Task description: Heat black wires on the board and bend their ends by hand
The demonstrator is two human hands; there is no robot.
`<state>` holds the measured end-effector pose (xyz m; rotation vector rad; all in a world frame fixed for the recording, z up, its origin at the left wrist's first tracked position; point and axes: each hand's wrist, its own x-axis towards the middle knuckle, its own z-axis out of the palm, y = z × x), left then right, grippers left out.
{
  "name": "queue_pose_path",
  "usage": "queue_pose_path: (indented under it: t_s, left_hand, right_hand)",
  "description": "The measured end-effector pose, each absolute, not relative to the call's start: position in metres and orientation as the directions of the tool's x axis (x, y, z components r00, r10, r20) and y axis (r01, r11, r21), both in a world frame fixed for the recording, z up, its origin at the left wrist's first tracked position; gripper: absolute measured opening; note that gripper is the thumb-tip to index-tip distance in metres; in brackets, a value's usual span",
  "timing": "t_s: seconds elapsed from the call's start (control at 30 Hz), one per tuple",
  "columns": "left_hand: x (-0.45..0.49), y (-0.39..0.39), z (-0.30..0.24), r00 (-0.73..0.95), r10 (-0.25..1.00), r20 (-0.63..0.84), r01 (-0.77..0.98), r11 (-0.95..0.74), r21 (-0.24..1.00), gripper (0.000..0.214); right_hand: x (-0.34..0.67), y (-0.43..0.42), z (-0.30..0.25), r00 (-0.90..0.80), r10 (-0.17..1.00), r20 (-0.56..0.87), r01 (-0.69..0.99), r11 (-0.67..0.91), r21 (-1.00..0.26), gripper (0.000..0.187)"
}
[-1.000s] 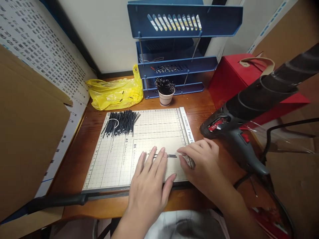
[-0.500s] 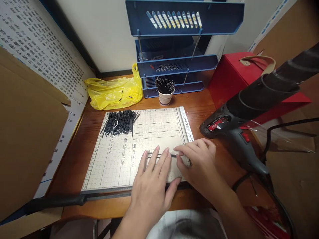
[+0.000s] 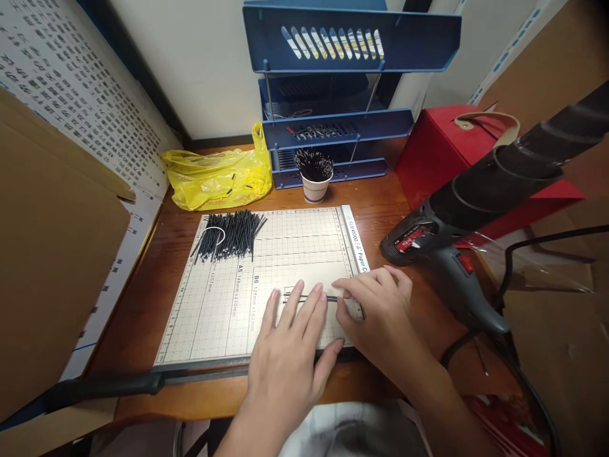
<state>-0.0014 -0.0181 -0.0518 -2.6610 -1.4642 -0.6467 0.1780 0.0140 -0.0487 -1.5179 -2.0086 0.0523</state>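
Wires (image 3: 332,298) lie on the right half of the board (image 3: 204,324). The left hand (image 3: 288,346) rests over them, fingers spread and flat; the right hand (image 3: 380,308) curls at their right ends, though I cannot tell whether its fingers pinch them. Uneven pressure from the left hand could roll the wires apart, and a nudge from the right could stagger their ends. Their long axis runs left to right, the exposed ends pointing right.

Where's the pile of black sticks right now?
In the head view, the pile lies on the board's far left corner, just in front of the yellow bag.
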Motion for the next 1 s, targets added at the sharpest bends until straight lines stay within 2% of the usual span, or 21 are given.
queue_pose_path:
  t_s: [0.3, 0.5, 0.8, 1.0]
  left_hand:
    - [-0.002, -0.018, -0.052, 0.478, 0.788, 0.389, 0.817, -0.561, 0.132, 0.049]
    - [-0.003, -0.018, -0.052, 0.490, 0.791, 0.367, 0.816, -0.564, 0.127, 0.050]
    - [-0.004, -0.019, -0.052, 0.498, 0.793, 0.350, 0.815, -0.566, 0.122, 0.051]
    - [-0.004, -0.019, -0.052, 0.496, 0.793, 0.353, 0.812, -0.568, 0.136, 0.052]
  right_hand:
    - [0.180, 0.013, -0.048, -0.129, 0.883, 0.451, 0.848, 0.334, -0.411, 0.017]
    - [0.181, 0.013, -0.049, -0.154, 0.869, 0.470, 0.854, 0.357, -0.380, 0.019]
    - [0.187, 0.006, -0.040, -0.198, 0.909, 0.367, 0.816, 0.361, -0.452, 0.015]
    - [0.186, 0.007, -0.040, -0.212, 0.907, 0.364, 0.790, 0.378, -0.483, 0.009]
